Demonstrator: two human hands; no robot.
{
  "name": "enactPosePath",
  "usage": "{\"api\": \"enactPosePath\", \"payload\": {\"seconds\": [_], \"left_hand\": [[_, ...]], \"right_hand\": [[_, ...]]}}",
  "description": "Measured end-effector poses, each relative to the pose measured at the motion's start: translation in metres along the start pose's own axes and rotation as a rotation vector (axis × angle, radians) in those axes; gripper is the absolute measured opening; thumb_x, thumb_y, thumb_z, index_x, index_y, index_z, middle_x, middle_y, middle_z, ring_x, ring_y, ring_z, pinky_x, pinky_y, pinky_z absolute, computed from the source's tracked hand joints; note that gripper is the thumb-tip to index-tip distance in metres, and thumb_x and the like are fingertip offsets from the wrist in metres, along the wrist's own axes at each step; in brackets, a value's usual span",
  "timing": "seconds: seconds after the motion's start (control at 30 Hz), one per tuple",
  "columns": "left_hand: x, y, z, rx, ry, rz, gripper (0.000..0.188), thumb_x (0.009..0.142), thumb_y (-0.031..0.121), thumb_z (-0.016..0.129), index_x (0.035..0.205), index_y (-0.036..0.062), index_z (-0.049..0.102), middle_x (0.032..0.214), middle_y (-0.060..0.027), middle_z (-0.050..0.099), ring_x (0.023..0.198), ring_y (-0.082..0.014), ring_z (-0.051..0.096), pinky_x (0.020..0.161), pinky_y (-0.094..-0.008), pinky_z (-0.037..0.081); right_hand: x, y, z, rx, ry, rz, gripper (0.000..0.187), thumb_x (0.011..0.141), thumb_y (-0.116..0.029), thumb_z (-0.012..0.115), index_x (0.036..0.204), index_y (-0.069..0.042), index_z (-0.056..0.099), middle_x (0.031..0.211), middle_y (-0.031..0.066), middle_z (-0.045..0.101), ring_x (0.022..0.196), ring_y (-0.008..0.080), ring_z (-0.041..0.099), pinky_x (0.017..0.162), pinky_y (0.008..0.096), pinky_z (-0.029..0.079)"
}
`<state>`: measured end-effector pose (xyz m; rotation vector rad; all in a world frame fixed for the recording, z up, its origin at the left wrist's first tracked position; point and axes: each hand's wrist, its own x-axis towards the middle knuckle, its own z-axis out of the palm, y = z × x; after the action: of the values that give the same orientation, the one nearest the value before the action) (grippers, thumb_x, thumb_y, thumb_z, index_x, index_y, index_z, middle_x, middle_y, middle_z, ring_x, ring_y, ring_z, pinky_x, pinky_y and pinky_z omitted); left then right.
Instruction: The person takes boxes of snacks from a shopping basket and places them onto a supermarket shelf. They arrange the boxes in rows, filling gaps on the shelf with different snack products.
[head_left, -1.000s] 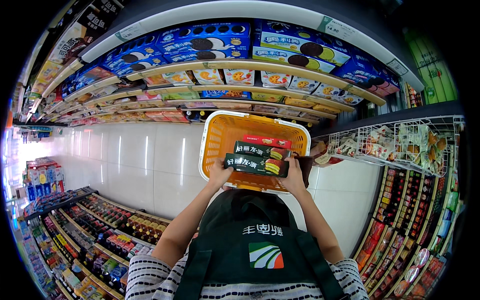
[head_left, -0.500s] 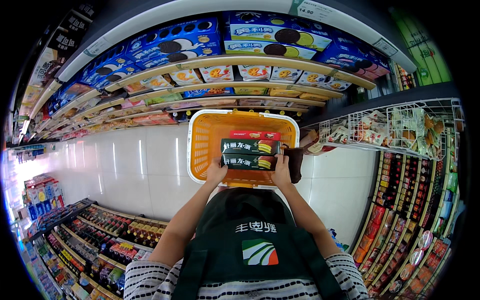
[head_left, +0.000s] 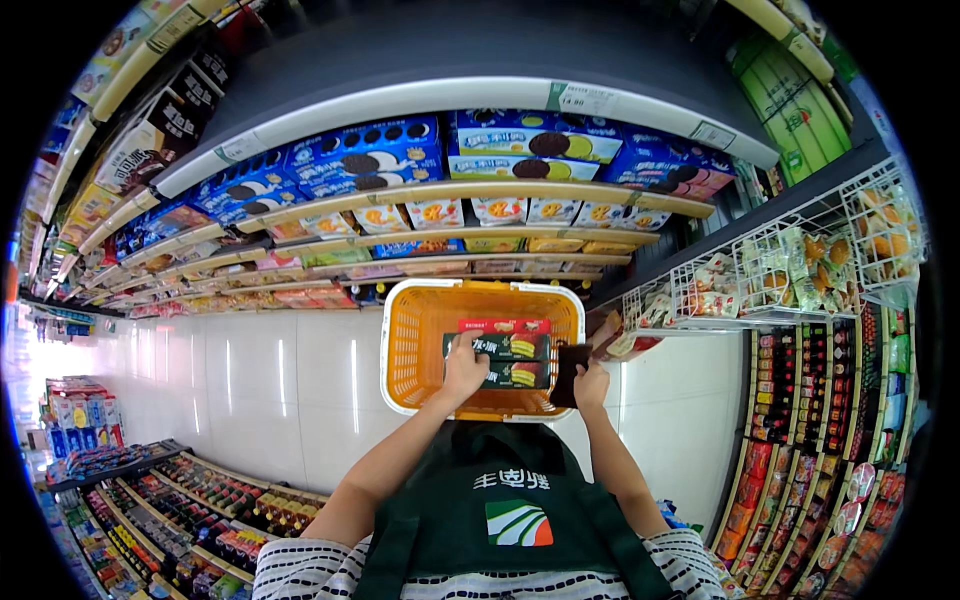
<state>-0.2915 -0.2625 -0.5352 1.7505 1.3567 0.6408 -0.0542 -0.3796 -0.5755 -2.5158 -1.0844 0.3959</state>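
Note:
An orange basket with a white rim [head_left: 391, 396] stands in front of me. Inside lie two dark green snack boxes with pictures of layered cakes [head_left: 522, 375], one behind the other, and a red box [head_left: 500, 325] beyond them. My left hand [head_left: 466, 368] reaches over the basket's near rim and lies across the green boxes, fingers bent against them and covering part of their fronts. At the basket's right side, my right hand [head_left: 592, 384] grips the edge of a flat, dark brown rectangular thing [head_left: 570, 376]. What it is, I cannot make out.
Shelves of blue cookie boxes [head_left: 365, 160] and small snack bags [head_left: 500, 211] rise beyond the basket. White wire racks of packets [head_left: 790, 270] jut out at right. Low shelves [head_left: 240, 500] flank me, and white floor tiles [head_left: 270, 380] lie between. A dark green apron [head_left: 490, 450] covers my front.
My left hand has moved from the boxes' left end onto their tops. My right hand has left their right end and taken hold of the dark brown thing. The view has tilted up.

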Motion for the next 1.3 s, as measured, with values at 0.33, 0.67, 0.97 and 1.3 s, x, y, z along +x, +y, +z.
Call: {"api": "enactPosePath", "payload": {"seconds": [0.33, 0.67, 0.97, 1.3], "left_hand": [[0.042, 0.073, -0.016, -0.16, -0.259, 0.183, 0.039, 0.081, 0.007, 0.055, 0.119, -0.0033, 0.053, 0.116, -0.0206, 0.061, 0.11, -0.0283, 0.059, 0.094, -0.0359, 0.047], [0.071, 0.185, -0.055, -0.235, -0.33, 0.458, 0.043, 0.088, 0.009, 0.052, 0.128, -0.004, 0.044, 0.12, -0.0256, 0.055, 0.113, -0.0327, 0.056, 0.092, -0.0384, 0.047], [0.109, 0.308, -0.169, -0.071, -0.126, 0.795, 0.036, 0.089, 0.007, 0.052, 0.125, 0.0027, 0.052, 0.119, -0.0171, 0.059, 0.109, -0.0253, 0.059, 0.09, -0.0357, 0.049], [0.234, 0.281, -0.259, 0.111, 0.518, 0.797, 0.022, 0.081, 0.001, 0.051, 0.1, -0.0016, 0.063, 0.098, -0.0192, 0.064, 0.091, -0.034, 0.063, 0.081, -0.0384, 0.05]], "right_hand": [[0.001, -0.061, -0.071, 0.051, 0.121, 0.085, 0.018, 0.081, -0.015, 0.061, 0.088, 0.002, 0.063, 0.08, 0.0259, 0.064, 0.078, 0.0421, 0.063, 0.072, 0.0486, 0.05], [0.032, -0.18, -0.169, 0.584, 0.189, -0.27, 0.018, 0.089, -0.014, 0.055, 0.095, 0.003, 0.057, 0.086, 0.0253, 0.064, 0.086, 0.0437, 0.061, 0.074, 0.0441, 0.047], [0.098, -0.269, -0.273, 0.93, 0.319, -0.587, 0.026, 0.093, -0.021, 0.056, 0.096, 0.005, 0.058, 0.085, 0.0144, 0.065, 0.077, 0.0189, 0.061, 0.071, 0.0324, 0.047], [0.17, -0.375, -0.328, 0.631, 0.634, -0.611, 0.025, 0.085, -0.023, 0.06, 0.089, 0.002, 0.064, 0.09, 0.0233, 0.066, 0.085, 0.0394, 0.063, 0.077, 0.042, 0.05]]}}
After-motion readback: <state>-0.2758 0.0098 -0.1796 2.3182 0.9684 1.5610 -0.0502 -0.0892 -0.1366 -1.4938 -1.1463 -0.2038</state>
